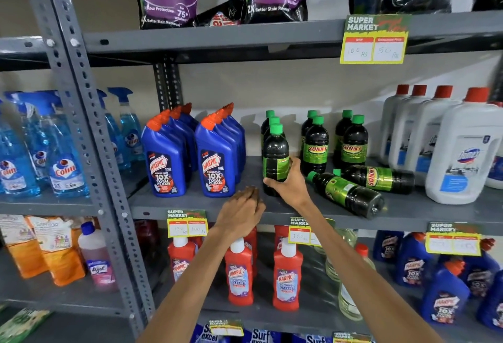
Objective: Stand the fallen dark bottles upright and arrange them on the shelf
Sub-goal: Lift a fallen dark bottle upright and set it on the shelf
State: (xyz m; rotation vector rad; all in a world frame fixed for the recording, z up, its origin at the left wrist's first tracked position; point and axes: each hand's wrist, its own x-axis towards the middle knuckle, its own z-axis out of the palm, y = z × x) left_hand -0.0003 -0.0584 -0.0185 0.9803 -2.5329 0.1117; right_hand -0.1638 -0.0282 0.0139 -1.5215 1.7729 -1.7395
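Dark bottles with green caps and green labels stand in three short rows on the grey middle shelf (190,208). My right hand (288,183) grips the base of the front bottle (275,152) of the left row, which is upright. Two more dark bottles lie on their sides to the right: one (348,191) near the shelf's front edge, cap pointing left, and another (381,178) just behind it. My left hand (242,213) hovers at the shelf's front edge, left of the held bottle, fingers together and holding nothing.
Blue Harpic bottles (215,157) stand left of the dark bottles, large white bottles (462,152) with red caps to the right. Price tags (187,223) hang from the shelf edge. Red Harpic bottles (239,274) fill the shelf below. Grey upright posts (81,114) divide off the spray bottles at left.
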